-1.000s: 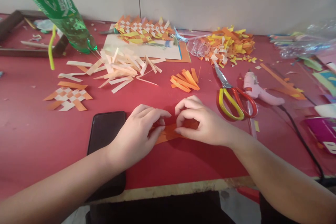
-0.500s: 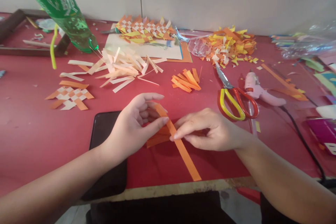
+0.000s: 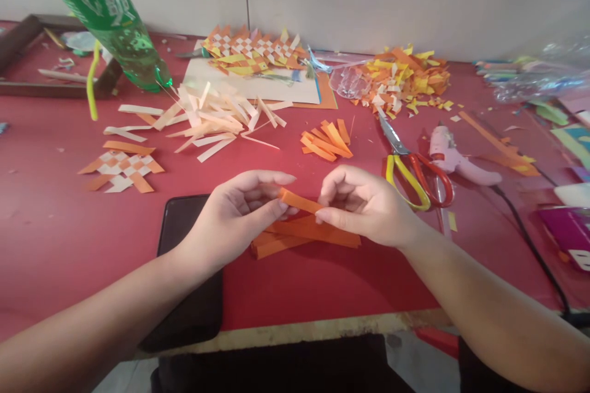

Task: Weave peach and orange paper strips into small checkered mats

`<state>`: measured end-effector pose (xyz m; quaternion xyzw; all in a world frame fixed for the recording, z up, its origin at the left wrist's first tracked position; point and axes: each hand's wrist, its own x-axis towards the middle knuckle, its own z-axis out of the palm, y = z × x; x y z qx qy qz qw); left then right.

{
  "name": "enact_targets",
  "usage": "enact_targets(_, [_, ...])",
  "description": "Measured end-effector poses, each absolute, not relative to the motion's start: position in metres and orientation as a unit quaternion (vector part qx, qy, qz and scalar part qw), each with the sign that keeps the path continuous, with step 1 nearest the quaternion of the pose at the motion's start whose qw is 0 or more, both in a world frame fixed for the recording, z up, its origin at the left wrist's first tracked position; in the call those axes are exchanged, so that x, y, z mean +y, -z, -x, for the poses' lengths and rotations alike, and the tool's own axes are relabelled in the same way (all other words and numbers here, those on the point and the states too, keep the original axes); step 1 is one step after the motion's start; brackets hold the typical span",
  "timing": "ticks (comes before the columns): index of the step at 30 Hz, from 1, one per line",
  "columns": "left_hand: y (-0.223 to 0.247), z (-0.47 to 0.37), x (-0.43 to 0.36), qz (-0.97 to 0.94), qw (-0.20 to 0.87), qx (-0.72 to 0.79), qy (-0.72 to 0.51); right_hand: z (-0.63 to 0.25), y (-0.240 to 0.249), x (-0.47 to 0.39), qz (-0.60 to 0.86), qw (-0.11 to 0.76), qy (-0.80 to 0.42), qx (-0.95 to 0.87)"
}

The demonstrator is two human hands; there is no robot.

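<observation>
An orange paper strip (image 3: 300,201) is pinched at its left end by my left hand (image 3: 244,206) and at its right end by my right hand (image 3: 364,206). It looks shorter than a full strip, folded over. Beneath it, several longer orange strips (image 3: 318,233) lie on the red table (image 3: 322,295). Beyond my hands is a small pile of short orange strips (image 3: 326,140). A woven orange and white piece (image 3: 123,166) rests at the left. Cream strips (image 3: 216,113) are heaped behind my left hand.
A black phone (image 3: 188,301) lies under my left forearm. Scissors (image 3: 410,175) and a pink glue gun (image 3: 461,159) with a black cord are at the right. A green bottle (image 3: 106,18) leans at back left. Paper scraps (image 3: 405,77) and woven pieces (image 3: 253,49) sit near the wall.
The long strip that slanted toward the table edge is now short and folded between my fingers. My right hand has moved up, uncovering the orange strips below.
</observation>
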<state>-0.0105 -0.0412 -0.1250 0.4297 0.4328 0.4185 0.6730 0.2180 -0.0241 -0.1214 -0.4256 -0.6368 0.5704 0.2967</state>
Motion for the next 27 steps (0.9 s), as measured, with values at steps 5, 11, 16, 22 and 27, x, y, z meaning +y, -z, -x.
enact_targets(5, [0.1253, 0.0130, -0.0428, -0.429, 0.665, 0.440, -0.425, -0.2189, 0.1253, -0.0229, 0.422, 0.310, -0.572, -0.631])
enact_targets(11, [0.1218, 0.0108, -0.0416, -0.488, 0.596, 0.492, -0.406, -0.2187, 0.1254, -0.0241, 0.419, 0.305, -0.569, -0.639])
enact_targets(16, [0.1207, 0.0097, -0.0419, -0.527, 0.543, 0.511, -0.406, -0.2182, 0.1234, -0.0257, 0.411, 0.301, -0.562, -0.652])
enact_targets(22, [0.1221, 0.0097, -0.0432, -0.515, 0.548, 0.510, -0.418, -0.2185, 0.1226, -0.0258, 0.419, 0.327, -0.551, -0.643])
enact_targets(27, [0.1220, 0.0087, -0.0423, -0.498, 0.561, 0.510, -0.422, -0.2198, 0.1229, -0.0251, 0.429, 0.349, -0.524, -0.648])
